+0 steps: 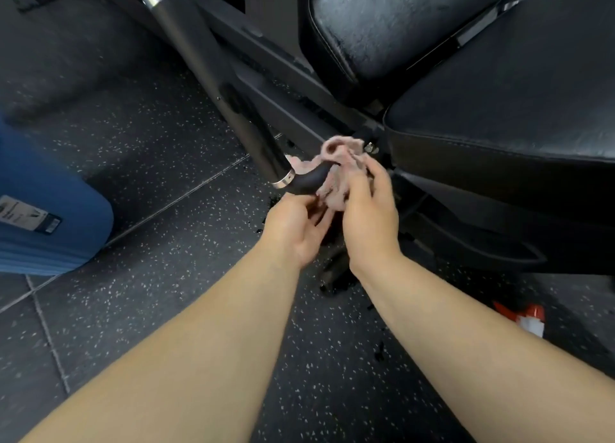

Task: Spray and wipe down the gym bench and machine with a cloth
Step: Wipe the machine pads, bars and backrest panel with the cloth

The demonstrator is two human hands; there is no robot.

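On the floor (159, 309) the bottle (529, 319) is laid aside, while the cloth (336, 163) is gripped by the left hand (296, 232) and right hand (369, 216) round the handle (307, 180), wiping judged midway.

A gym. Floor (149, 309) is blk rubber tiles w/ white speckle, seams showing: std gym flooring. Top R: padded bench, seat (515, 109) and backrest (399, 19) in blk textured vinyl w/ stitched edges, on a blk steel frame (266, 59). A machine bar (213, 76) runs diagonally from top centre to mid-picture, w/ chrome collars and a rubber grip at its low end. Blue mat (43, 216) w/ label at the floor's L edge. Spray bottle (529, 319) on the floor, lower R.
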